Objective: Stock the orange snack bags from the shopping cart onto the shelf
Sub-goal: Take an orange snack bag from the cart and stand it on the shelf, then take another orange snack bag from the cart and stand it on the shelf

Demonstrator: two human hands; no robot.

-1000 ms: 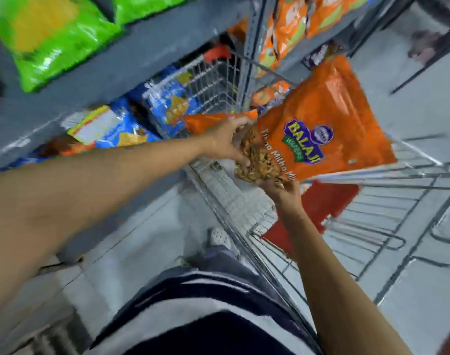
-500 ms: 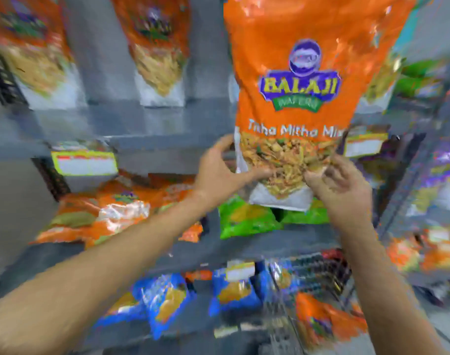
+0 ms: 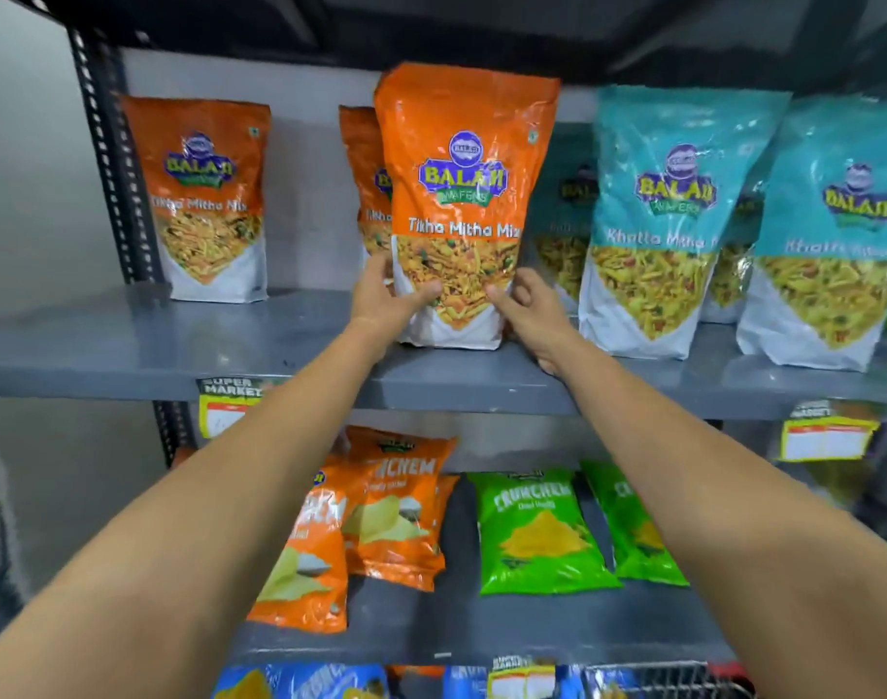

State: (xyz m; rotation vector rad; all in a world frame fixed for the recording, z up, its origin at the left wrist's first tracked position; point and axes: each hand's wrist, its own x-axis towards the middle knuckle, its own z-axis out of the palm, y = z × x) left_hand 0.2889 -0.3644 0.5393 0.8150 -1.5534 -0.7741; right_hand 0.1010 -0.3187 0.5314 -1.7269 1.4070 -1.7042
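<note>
- The orange snack bag (image 3: 461, 204) stands upright on the grey shelf (image 3: 128, 340), in front of a second orange bag (image 3: 363, 184) and left of the teal bags (image 3: 653, 219).
- The left hand (image 3: 386, 300) and right hand (image 3: 529, 315) have their fingers clamped on its lower corners.
- Step in hand: placing; its base seems down, though the view is soft.
- Next calls for squaring it, letting go, and reaching to the cart (image 3: 668, 681).

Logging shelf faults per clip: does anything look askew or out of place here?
Only the lower shelf: its orange chip bags lean and overlap in a loose pile. Up top, the orange bag in both hands stands upright in line.
</note>
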